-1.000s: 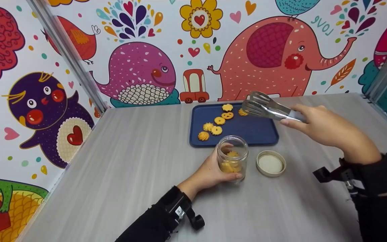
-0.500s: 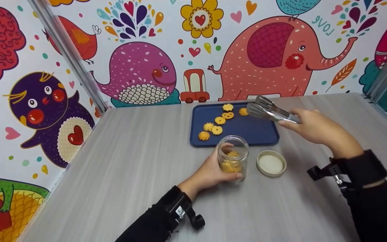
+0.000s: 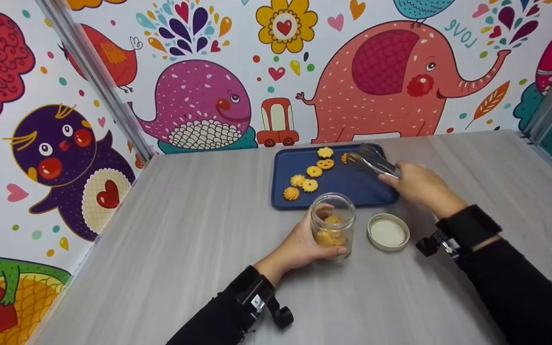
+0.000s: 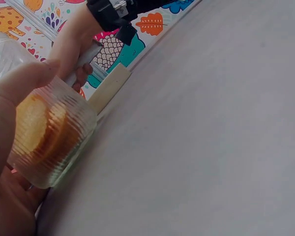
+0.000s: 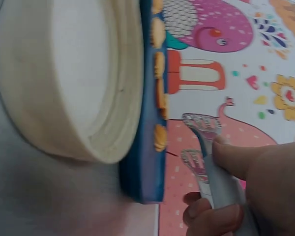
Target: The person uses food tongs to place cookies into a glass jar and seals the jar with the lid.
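My left hand (image 3: pixel 300 244) grips a glass jar (image 3: pixel 334 215) with yellow cookies (image 3: pixel 329 236) inside; in the left wrist view the thumb lies across the jar (image 4: pixel 64 132). My right hand (image 3: pixel 422 187) holds metal tongs (image 3: pixel 376 162) over the right part of a blue tray (image 3: pixel 352 189). The tongs' tips are beside a swirled cookie (image 3: pixel 344 158); whether they touch it I cannot tell. In the right wrist view the two arms of the tongs (image 5: pixel 219 182) stand apart. Several other cookies (image 3: pixel 314 171) lie on the tray's left half.
A round lid (image 3: pixel 388 233) lies with its inner side up on the grey table (image 3: pixel 199 225), right of the jar and in front of the tray. A wall with printed cartoon animals (image 3: pixel 376 81) rises behind the tray, and another (image 3: pixel 65 158) at the left.
My right hand has moved left with the tongs, which have come down towards the swirled cookie at the tray's back. My left hand and the jar have stayed almost where they were.
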Demonstrator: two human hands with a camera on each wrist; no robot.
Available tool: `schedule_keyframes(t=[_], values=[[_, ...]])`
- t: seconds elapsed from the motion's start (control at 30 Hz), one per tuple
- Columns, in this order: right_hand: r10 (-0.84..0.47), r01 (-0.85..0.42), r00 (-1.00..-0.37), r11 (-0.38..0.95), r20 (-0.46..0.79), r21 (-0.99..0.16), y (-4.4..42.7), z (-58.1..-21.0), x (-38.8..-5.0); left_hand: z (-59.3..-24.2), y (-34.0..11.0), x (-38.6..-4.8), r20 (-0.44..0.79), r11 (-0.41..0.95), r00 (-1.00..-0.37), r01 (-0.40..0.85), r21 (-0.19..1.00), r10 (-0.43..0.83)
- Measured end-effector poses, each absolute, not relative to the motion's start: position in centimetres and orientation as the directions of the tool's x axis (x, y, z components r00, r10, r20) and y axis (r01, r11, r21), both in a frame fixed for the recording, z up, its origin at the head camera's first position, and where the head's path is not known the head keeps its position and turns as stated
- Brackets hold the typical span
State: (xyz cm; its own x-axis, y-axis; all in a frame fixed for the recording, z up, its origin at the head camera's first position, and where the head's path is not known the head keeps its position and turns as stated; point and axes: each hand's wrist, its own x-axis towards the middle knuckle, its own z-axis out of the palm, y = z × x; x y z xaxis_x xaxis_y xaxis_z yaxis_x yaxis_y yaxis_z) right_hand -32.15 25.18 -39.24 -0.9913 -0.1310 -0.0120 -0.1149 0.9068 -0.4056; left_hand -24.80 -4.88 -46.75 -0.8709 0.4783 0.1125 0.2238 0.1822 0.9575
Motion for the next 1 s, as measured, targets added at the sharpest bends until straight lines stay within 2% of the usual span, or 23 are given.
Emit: schedule_keyframes(t=[0.47, 0.7, 1.0], values=[[-0.103, -0.079, -0.994, 0.927, -0.046, -0.367, 23.0, -39.6, -36.5, -46.7, -4.8, -24.6, 0.115, 0.185, -0.873, 0.227, 0.956, 0.475], [-0.061, -0.031, -0.995, 0.937, -0.076, -0.347, 21.8, -39.8, -36.9, -46.7, -4.8, -24.7, 0.122, 0.184, -0.873, 0.232, 0.955, 0.472], [-0.061, -0.03, -0.995, 0.944, -0.083, -0.329, 21.7, -40.6, -36.9, -46.8, -4.8, -24.8, 0.113, 0.183, -0.875, 0.222, 0.958, 0.47]])
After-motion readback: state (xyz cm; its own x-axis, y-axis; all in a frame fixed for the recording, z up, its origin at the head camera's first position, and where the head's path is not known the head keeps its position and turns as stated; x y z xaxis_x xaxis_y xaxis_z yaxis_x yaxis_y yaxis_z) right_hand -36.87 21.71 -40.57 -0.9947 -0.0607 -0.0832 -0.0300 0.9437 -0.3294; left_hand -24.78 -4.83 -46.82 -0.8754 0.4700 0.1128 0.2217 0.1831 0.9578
